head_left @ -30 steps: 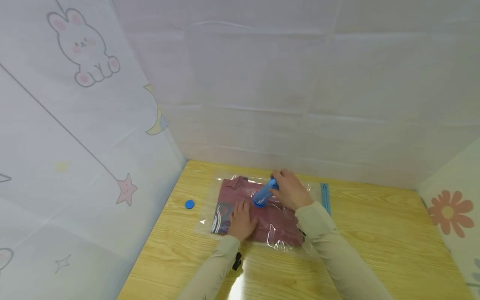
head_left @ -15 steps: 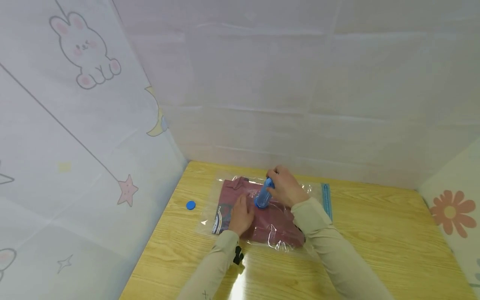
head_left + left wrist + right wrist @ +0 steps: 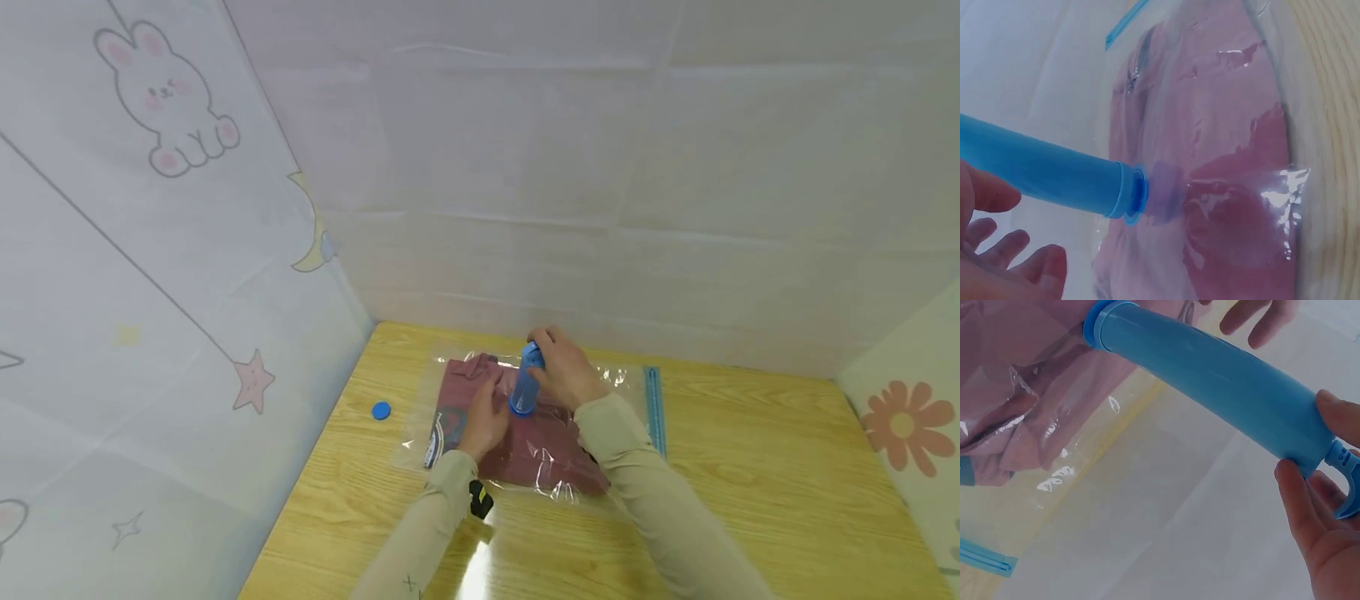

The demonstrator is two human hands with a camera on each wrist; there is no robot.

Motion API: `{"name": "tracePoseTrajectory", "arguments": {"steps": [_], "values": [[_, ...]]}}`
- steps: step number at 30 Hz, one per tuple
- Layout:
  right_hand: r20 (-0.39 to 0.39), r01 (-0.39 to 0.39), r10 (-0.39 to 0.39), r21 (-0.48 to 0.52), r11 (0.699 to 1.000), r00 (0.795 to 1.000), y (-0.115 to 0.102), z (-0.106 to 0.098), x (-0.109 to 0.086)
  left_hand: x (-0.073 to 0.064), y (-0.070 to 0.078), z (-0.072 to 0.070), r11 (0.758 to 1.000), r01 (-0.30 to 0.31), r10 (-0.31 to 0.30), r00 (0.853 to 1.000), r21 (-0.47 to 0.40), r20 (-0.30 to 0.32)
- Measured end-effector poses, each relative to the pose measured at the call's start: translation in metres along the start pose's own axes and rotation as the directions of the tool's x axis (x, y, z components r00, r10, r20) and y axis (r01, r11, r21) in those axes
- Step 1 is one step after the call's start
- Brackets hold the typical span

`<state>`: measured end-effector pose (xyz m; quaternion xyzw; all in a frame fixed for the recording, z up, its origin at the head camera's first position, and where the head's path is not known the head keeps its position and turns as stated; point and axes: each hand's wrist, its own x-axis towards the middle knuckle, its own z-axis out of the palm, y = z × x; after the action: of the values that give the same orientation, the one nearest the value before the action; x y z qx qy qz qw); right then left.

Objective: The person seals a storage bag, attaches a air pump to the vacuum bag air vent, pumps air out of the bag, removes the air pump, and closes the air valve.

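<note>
My right hand [image 3: 566,369] pinches the top of the pump [image 3: 526,390]; my left hand [image 3: 483,423], loosely spread at its left, isn't bracing it: a sideways pull could tip it off the bag [image 3: 412,429].

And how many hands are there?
2. The right hand holds the top of the blue pump; the left hand is beside the pump, over the bag.

- table [image 3: 765,475]: yellow wood grain, bright glare streak [image 3: 475,573] on near side, far edge at back wall [image 3: 525,158]
- back wall: pale grey-white sheet, plain, fold creases
- left wall [image 3: 172,250]: white, printed bunny [image 3: 168,104], pink star [image 3: 252,382] on a line [image 3: 112,242], yellow moon [image 3: 309,261]
- right wall [image 3: 937,342]: pale, printed reddish flower [image 3: 906,425]
</note>
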<state>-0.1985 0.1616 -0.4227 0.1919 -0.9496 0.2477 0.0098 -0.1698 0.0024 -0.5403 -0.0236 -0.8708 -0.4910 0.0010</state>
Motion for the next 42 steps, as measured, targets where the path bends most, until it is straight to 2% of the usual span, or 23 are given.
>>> {"name": "tracePoseTrajectory", "arguments": {"steps": [2,5,8,12,16,22,28,35,42], "values": [[-0.021,-0.008,0.008,0.0,1.0,1.0,0.001,0.002,0.0,0.003,-0.001,0.0,0.999,-0.031,0.031,0.999,-0.012,0.018],[-0.045,0.011,-0.011,-0.01,1.0,0.999,0.0,0.004,0.001,0.007,-0.002,-0.002,0.997,-0.044,0.047,0.998,-0.059,0.047],[-0.061,0.02,-0.021,-0.003,1.0,0.998,-0.002,0.007,0.002,0.009,-0.002,-0.005,0.992,-0.03,0.04,0.996,-0.119,0.082],[-0.069,0.003,-0.002,0.006,1.0,0.998,-0.003,0.012,0.003,0.01,-0.003,-0.004,0.988,-0.023,0.042,0.992,-0.153,0.123],[-0.067,-0.012,0.013,0.015,1.0,0.998,-0.004,0.015,0.003,0.012,-0.002,-0.002,0.984,-0.026,0.045,0.993,-0.174,0.105],[-0.052,-0.012,0.013,0.025,1.0,0.999,-0.004,0.017,0.005,0.016,0.004,-0.001,0.986,-0.061,0.071,0.996,-0.155,0.062],[-0.008,-0.005,0.005,0.032,0.999,1.0,-0.004,0.017,0.004,0.016,0.011,-0.002,0.99,-0.074,0.084,0.993,-0.123,0.079],[-0.004,-0.021,0.021,0.131,0.991,1.0,-0.002,0.01,0.004,0.018,0.01,0.002,0.991,-0.097,0.105,0.99,-0.095,0.092],[0.015,0.033,-0.035,0.124,0.992,0.999,0.0,0.005,0.003,0.021,0.006,0.002,0.99,-0.102,0.113,0.988,-0.101,0.108]]}}
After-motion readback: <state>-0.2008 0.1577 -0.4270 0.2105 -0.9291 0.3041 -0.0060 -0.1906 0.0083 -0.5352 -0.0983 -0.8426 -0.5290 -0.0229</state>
